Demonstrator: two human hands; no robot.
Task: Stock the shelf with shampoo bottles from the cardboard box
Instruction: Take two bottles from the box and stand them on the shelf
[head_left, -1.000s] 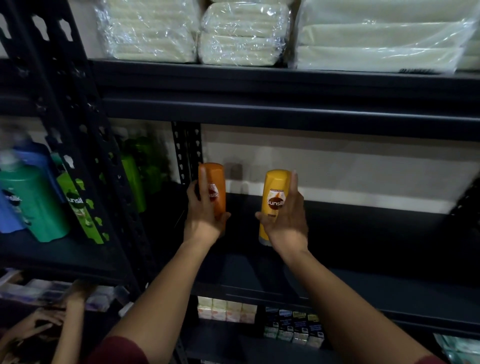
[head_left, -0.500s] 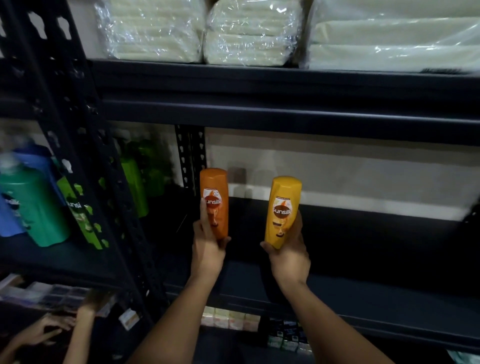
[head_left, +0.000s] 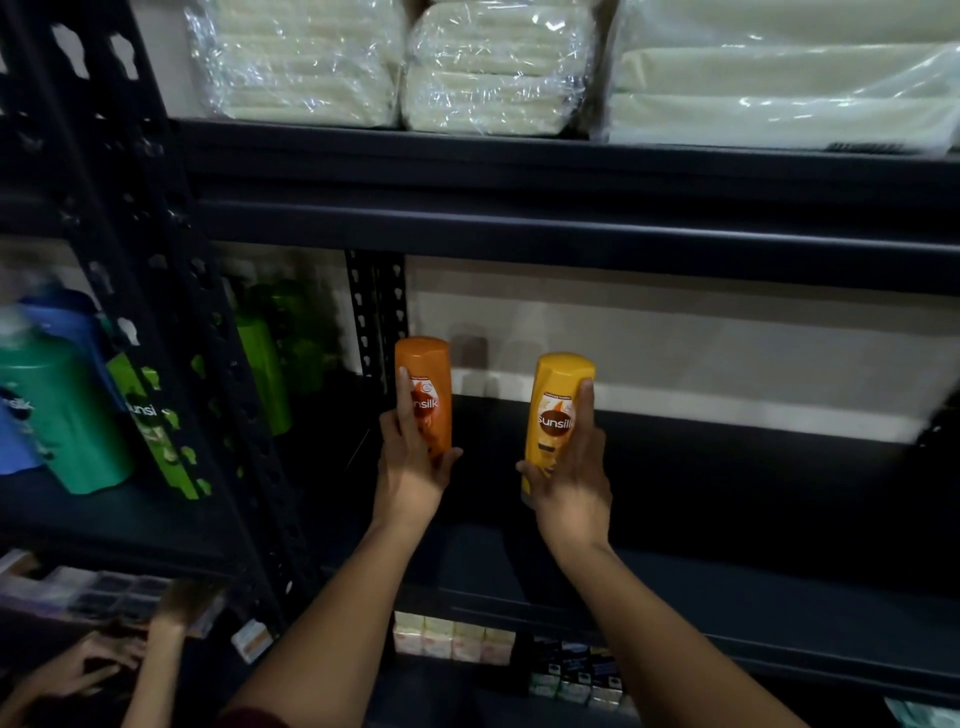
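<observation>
Two Sunsilk shampoo bottles held up in front of the middle shelf (head_left: 727, 519) of a dark metal rack, both cap-down, flat base up. Orange bottle (head_left: 423, 395) at about 10 o'clock from frame centre: glossy orange plastic, rounded shoulders, white "sunsilk" lettering on a dark red oval label, roughly upright. Left hand (head_left: 410, 467) grips its lower half, fingers curled round the left side, index finger laid up along the front, thumb wrapped on the right edge. Yellow bottle (head_left: 558, 415) just right of centre, near the orange one but apart from it: same shape, yellow plastic, brown oval label with white "sunsilk", top tilted slightly right. Right hand (head_left: 569, 483) holds it from below and behind, fingers wrapped round the right side, one finger reaching up near the top, thumb on the left edge. Cannot tell if either bottle touches the shelf surface; the lower ends are hidden by the hands.

At 12 o'clock, upper shelf carries plastic-wrapped pale packs (head_left: 498, 73). At 9 o'clock, past the perforated upright (head_left: 171, 322), green bottles (head_left: 67, 415) and a blue bottle (head_left: 62, 332), blurred. At 6 o'clock, lower shelf has rows of small boxes (head_left: 452, 636). At 8 o'clock, another person's hands (head_left: 93, 665), blurred, near small packs.
</observation>
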